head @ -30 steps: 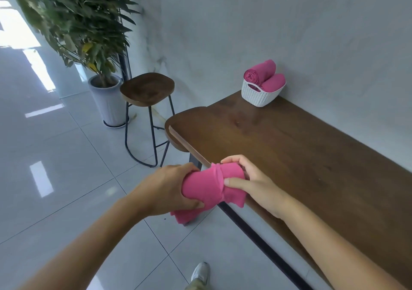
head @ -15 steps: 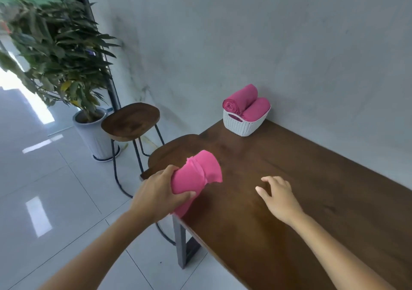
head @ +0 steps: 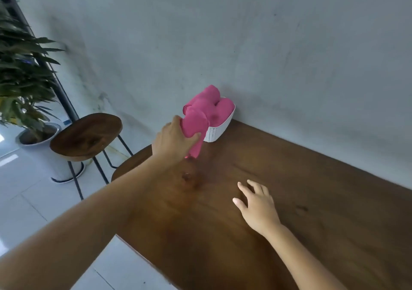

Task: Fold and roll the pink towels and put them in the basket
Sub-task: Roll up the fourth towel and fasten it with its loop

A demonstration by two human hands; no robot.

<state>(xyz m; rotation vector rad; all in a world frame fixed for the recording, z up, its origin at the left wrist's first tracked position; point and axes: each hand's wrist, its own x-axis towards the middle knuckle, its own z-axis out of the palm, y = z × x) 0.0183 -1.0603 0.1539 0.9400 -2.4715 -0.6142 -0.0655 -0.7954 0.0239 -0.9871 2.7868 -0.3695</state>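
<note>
**A:** Head cam, where's the towel at?

**B:** The left hand has its fingers curled round the rolled pink towel, up at the near rim of the white basket. Can't tell if they touch. The basket sits on the wooden surface by the wall, with pink rolls inside.

**A:** Right hand?

**B:** Flat on the surface, fingers spread, holding nothing.

Indoor seating corner: wooden table, stool, potted plant.
</note>
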